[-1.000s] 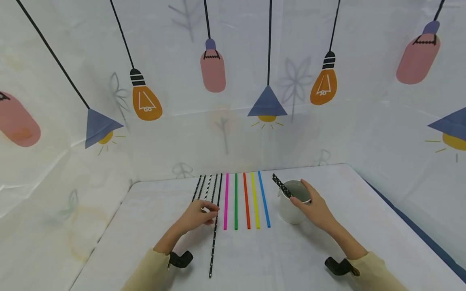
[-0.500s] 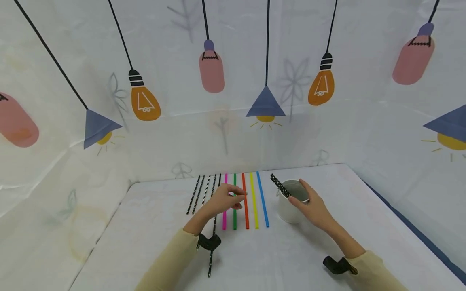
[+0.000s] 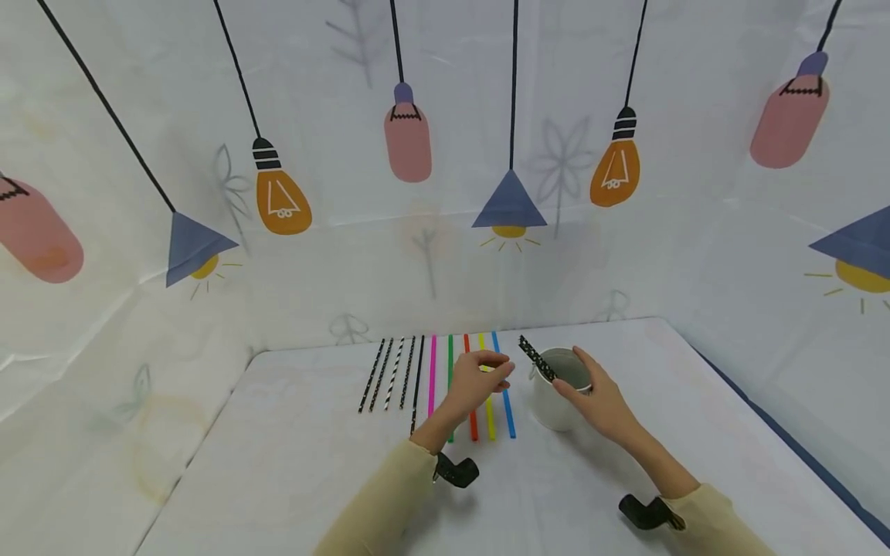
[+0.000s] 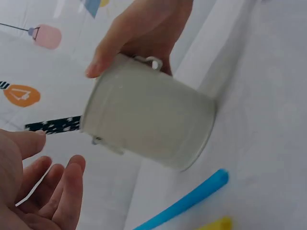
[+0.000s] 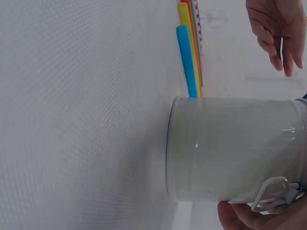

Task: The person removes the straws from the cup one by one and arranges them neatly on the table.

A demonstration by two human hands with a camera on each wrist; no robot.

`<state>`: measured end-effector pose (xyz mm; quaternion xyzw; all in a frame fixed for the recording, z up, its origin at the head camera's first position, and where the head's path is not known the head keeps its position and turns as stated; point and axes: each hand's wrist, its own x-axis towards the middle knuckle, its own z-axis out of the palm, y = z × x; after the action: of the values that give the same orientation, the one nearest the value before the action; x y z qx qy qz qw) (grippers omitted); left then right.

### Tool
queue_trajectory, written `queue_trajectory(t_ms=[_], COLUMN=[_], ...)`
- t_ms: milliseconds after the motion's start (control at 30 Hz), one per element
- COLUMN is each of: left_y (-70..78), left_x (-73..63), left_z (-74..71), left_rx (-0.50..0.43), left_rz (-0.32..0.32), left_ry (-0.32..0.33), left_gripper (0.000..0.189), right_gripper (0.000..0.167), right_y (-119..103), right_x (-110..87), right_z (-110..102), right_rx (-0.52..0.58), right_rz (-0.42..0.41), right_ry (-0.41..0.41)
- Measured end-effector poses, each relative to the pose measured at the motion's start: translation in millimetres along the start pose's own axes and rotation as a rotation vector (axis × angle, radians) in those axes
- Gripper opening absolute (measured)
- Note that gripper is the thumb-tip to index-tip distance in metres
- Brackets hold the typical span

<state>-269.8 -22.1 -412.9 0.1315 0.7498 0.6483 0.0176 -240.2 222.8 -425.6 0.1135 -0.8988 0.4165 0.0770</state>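
Note:
A small white metal bucket [image 3: 554,405] stands upright on the table, gripped at its rim by my right hand [image 3: 603,400]. Black straws with white marks [image 3: 537,357] lean out over the bucket's left side; their lower ends are hidden inside. My left hand [image 3: 476,380] hovers over the coloured straws, left of the bucket, with nothing in its loosely bent fingers. In the left wrist view its thumb appears close to the black straws [image 4: 60,125]; contact is unclear. Beneath it lie red, yellow [image 3: 490,421] and blue [image 3: 511,417] straws, partly covered by the hand.
Pink [image 3: 433,374] and green [image 3: 450,355] straws lie farther left. Beyond them are several black-and-white patterned straws [image 3: 394,374] in a row. A longer black straw [image 3: 418,378] passes under the left forearm. A printed sheet [image 3: 445,262] hangs behind the white table [image 3: 278,463].
My left hand has moved right and slightly up, from the black straws across the coloured ones toward the bucket. The right hand and the bucket have stayed in place.

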Motion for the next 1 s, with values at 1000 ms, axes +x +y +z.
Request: queue_trajectory(t_ms=[1000], left_y=[9.3], left_x=[13.3], left_z=[52.6], left_rx=[-0.028], left_rz=[0.021], left_ry=[0.270], left_gripper=[0.017], right_gripper=[0.084], right_y=[2], right_x=[-0.6], right_z=[2], right_rx=[0.007], right_rz=[0.008], right_ry=[0.004])
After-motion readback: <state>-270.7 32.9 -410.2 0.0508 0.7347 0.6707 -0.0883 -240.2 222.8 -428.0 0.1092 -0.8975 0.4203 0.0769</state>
